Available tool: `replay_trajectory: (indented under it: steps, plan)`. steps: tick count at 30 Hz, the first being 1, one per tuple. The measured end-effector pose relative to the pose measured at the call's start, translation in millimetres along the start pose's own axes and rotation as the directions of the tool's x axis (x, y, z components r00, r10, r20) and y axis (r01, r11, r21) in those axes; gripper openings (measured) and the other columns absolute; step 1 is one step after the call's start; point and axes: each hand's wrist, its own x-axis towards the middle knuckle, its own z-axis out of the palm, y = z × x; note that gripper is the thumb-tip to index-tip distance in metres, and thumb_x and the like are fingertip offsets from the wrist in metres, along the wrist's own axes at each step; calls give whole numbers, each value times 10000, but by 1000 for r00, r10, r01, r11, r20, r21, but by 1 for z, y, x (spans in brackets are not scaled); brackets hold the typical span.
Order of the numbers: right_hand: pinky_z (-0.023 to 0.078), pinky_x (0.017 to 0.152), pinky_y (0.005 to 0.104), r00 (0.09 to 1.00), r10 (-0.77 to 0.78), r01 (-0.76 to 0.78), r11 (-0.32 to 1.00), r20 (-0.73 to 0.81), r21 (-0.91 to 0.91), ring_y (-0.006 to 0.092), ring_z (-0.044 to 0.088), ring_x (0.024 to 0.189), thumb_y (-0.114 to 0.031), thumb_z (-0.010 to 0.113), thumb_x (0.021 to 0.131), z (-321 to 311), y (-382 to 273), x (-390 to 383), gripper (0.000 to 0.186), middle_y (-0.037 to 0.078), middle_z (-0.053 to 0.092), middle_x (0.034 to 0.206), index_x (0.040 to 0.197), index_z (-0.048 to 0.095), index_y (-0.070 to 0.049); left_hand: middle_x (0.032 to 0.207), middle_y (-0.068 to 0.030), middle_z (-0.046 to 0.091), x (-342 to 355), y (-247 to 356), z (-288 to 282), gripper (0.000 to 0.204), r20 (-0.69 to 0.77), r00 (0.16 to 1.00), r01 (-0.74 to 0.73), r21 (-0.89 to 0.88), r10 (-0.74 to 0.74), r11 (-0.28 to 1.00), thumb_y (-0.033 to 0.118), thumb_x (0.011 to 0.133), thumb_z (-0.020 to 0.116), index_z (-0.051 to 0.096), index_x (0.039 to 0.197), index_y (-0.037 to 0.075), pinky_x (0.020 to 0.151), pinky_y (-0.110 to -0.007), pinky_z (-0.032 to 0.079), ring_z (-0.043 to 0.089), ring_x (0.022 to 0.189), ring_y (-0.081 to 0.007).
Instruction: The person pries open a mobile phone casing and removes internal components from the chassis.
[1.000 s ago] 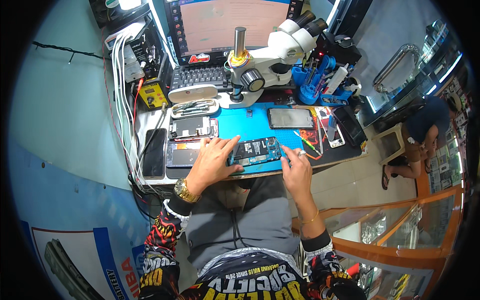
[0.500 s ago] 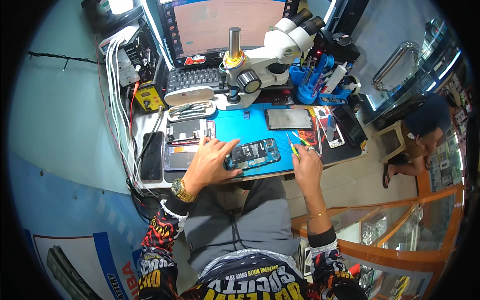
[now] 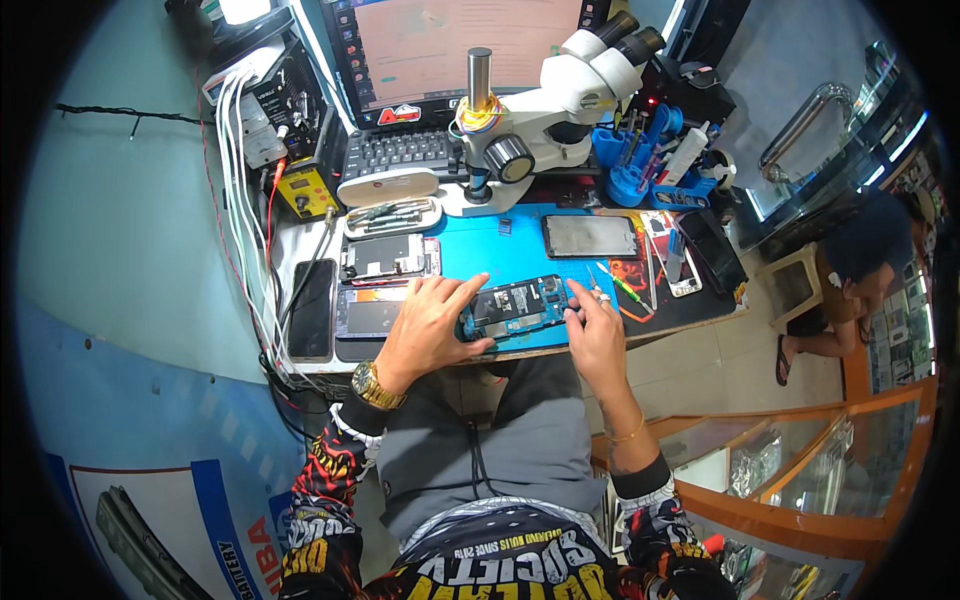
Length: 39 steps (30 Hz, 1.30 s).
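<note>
An opened phone (image 3: pixel 522 307), its black battery and blue inner frame showing, lies tilted on the blue mat (image 3: pixel 470 245) near the front edge. My left hand (image 3: pixel 432 322) grips its left end, thumb on the near side and fingers on the far side. My right hand (image 3: pixel 598 335) is closed at the phone's right end, index finger and thumb against its edge. To the right of that hand lies a green screwdriver (image 3: pixel 627 287), apart from my fingers. Whether anything small sits under the right fingertips is hidden.
A microscope (image 3: pixel 560 110) stands behind the mat. A detached screen panel (image 3: pixel 590 237) lies at its far right, by a blue tool holder (image 3: pixel 630 180). To the left are phone parts (image 3: pixel 383 260), a dark phone (image 3: pixel 308 310) and an open screwdriver case (image 3: pixel 392 215).
My right hand has moved left from the screwdriver to the phone's right end. The driver that was at its fingers no longer shows there. My left hand keeps its hold.
</note>
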Motion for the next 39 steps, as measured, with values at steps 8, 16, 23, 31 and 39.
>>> replay_trajectory:
  steps: [8,16,23,31,39]
  plan:
    - [535,775,392,977,205,-211,962,53,176,264,666,820,-16,654,908,-1,-1,3,438,141,710,996,1346,653,-28,1070,-117,637,0,-3,3,796,-14,1000,8,-73,-9,997,368,743,878,579,1429,96,939,-430,437,577,1036,-303]
    - [549,733,276,819,499,-566,625,282,538,105,653,803,-6,634,936,-17,2,15,432,81,716,1057,1367,638,14,1125,-111,658,0,-2,3,768,21,1000,22,-75,-20,997,336,729,894,610,1395,78,939,-421,448,575,1037,-297]
    - [504,997,429,969,-98,114,992,226,-57,339,610,1139,-47,736,848,-27,-2,11,557,159,662,1309,1395,640,-95,1099,-106,679,0,-1,3,799,10,998,69,-113,-69,991,337,719,914,606,1403,61,937,-416,451,597,1011,-292]
    - [451,1084,438,763,-282,320,947,582,39,352,542,1274,-34,816,728,-36,-14,61,864,148,623,1368,1531,521,-153,1125,-95,675,-6,-3,8,1007,-73,995,58,-86,-64,995,378,702,912,458,1535,39,941,-429,437,605,1023,-284]
    - [472,1024,464,597,-366,539,842,714,-18,363,570,1192,-83,877,702,-41,-23,91,962,156,626,1255,1565,453,-124,1098,-45,690,-21,7,16,1063,-251,959,147,54,-129,988,482,678,902,460,1529,23,945,-446,353,618,1038,-217]
